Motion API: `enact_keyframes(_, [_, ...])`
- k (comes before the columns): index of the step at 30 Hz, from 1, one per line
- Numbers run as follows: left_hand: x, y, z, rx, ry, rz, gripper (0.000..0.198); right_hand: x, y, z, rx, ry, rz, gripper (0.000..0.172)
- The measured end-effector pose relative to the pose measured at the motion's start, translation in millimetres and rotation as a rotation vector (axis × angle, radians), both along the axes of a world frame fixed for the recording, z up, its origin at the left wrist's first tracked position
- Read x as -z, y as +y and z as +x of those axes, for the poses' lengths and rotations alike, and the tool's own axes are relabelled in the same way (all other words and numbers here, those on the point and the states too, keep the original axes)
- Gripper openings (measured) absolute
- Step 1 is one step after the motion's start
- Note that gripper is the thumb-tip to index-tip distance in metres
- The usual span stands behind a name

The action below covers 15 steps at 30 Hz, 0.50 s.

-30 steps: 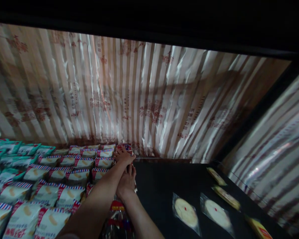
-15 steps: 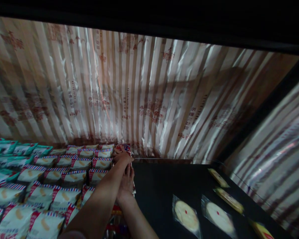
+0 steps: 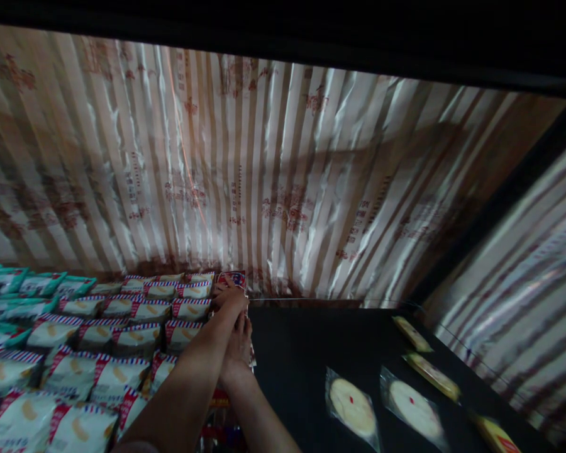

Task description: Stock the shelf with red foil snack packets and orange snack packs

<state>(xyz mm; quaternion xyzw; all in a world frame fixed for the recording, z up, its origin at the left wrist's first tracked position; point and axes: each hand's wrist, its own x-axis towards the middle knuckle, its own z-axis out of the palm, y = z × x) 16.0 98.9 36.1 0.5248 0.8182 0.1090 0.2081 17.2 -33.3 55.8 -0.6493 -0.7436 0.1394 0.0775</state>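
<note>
My left hand (image 3: 229, 294) reaches to the far end of a row of dark red packets. Its fingers are spread over the rearmost red packet (image 3: 234, 277), which shows behind them. My right hand (image 3: 237, 345) lies just nearer, against the right side of the same row, with its fingers stretched forward. My left forearm crosses in front of part of the row, so most of those packets are hidden. Left of my hands stand rows of white snack packets (image 3: 142, 340) with red sides and striped tops.
Teal packets (image 3: 23, 306) stand at the far left. On the black shelf (image 3: 287, 352) to the right lie two round flatbreads (image 3: 351, 406) in clear wrap and several yellow packets (image 3: 431, 376). A striped foil sheet (image 3: 283, 176) hangs behind, below a dark overhead beam (image 3: 283, 31).
The view has shifted slightly, so most things sit a little further left and up. Both hands keep nearly the same place on the red packets.
</note>
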Motion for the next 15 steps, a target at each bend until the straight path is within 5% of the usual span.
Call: enact_keyframes(15, [-5.1, -3.2, -9.0, 0.044, 0.005, -0.038, 0.109, -1.7, -0.4, 1.2, -0.063, -0.069, -0.053, 0.065])
